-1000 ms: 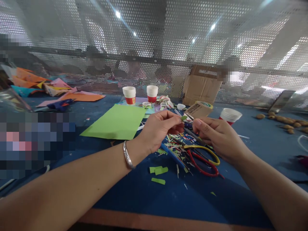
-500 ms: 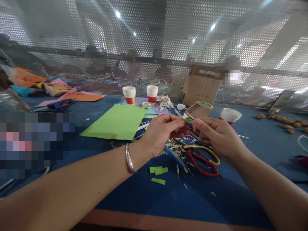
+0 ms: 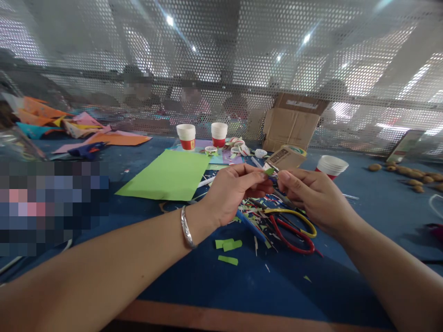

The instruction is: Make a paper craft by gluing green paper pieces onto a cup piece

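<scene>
My left hand [image 3: 235,191], with a silver bangle at the wrist, pinches a small green paper piece [image 3: 269,171] between thumb and fingertips. Right beside it, the fingers of my right hand [image 3: 308,193] are closed at the paper's edge; what they grip is too small and hidden to make out. Below the hands lie a red-handled tool [image 3: 292,246] and a yellow-handled tool [image 3: 308,223], their working ends partly covered, among paper scraps [image 3: 256,214]. Several cut green strips [image 3: 230,245] rest nearer me. A large green paper sheet [image 3: 169,177] lies to the left.
Stacked paper cups [image 3: 186,137] stand at the back, with another stack [image 3: 330,166] at right. Small round white pieces [image 3: 238,148] sit behind the hands. A cardboard box [image 3: 292,124] leans against the perforated screen [image 3: 207,46]. Brown round objects [image 3: 408,171] lie far right.
Both hands stay nearly in place. The small green piece has turned slightly between the fingertips; the dark thin tip beside it shows less.
</scene>
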The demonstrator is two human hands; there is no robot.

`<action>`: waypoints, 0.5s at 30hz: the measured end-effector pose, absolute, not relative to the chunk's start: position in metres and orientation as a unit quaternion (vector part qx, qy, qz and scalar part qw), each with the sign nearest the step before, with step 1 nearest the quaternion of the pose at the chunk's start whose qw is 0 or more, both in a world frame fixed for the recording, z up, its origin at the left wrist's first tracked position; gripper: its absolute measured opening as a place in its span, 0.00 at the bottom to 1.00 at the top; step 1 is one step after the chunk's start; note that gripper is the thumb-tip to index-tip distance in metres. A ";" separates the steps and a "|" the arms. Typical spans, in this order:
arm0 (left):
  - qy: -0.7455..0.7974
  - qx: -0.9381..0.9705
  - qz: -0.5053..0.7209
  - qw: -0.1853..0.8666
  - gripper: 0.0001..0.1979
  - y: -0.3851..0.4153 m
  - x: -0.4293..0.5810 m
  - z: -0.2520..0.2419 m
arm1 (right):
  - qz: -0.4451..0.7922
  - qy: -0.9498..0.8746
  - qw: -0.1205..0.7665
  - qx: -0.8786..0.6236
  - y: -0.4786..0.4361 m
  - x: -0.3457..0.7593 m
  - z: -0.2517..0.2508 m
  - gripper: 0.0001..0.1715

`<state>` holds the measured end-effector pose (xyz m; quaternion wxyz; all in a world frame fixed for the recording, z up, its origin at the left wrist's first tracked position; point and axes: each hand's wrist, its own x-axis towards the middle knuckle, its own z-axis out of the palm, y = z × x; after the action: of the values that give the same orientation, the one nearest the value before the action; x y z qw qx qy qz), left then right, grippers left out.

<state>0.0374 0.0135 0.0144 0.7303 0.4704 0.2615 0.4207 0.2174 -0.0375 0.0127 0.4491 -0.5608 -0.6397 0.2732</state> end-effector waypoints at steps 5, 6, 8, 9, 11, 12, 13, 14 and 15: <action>0.259 0.471 0.420 0.731 0.03 0.013 0.037 0.014 | 0.279 -0.637 0.451 -0.560 -0.038 0.216 0.013 0.29; 0.260 0.471 0.419 0.731 0.03 0.013 0.037 0.014 | 0.280 -0.636 0.452 -0.559 -0.038 0.216 0.014 0.29; 0.262 0.471 0.419 0.731 0.03 0.014 0.037 0.014 | 0.282 -0.635 0.453 -0.558 -0.039 0.216 0.014 0.29; 0.262 0.471 0.419 0.731 0.03 0.014 0.037 0.014 | 0.283 -0.635 0.452 -0.558 -0.039 0.216 0.014 0.29; 0.261 0.472 0.420 0.730 0.04 0.014 0.037 0.015 | 0.285 -0.636 0.450 -0.558 -0.039 0.216 0.014 0.29; 0.260 0.472 0.420 0.730 0.04 0.014 0.037 0.014 | 0.284 -0.637 0.449 -0.558 -0.038 0.216 0.013 0.29; 0.259 0.472 0.421 0.730 0.04 0.014 0.037 0.014 | 0.284 -0.638 0.448 -0.558 -0.038 0.216 0.013 0.29; 0.258 0.472 0.422 0.730 0.04 0.014 0.037 0.014 | 0.284 -0.639 0.447 -0.558 -0.038 0.217 0.013 0.29; 0.256 0.471 0.423 0.731 0.04 0.014 0.037 0.014 | 0.283 -0.639 0.446 -0.559 -0.038 0.217 0.013 0.29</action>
<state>0.0371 0.0135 0.0142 0.7306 0.4710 0.2563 0.4227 0.2167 -0.0380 0.0134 0.4463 -0.5585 -0.6393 0.2830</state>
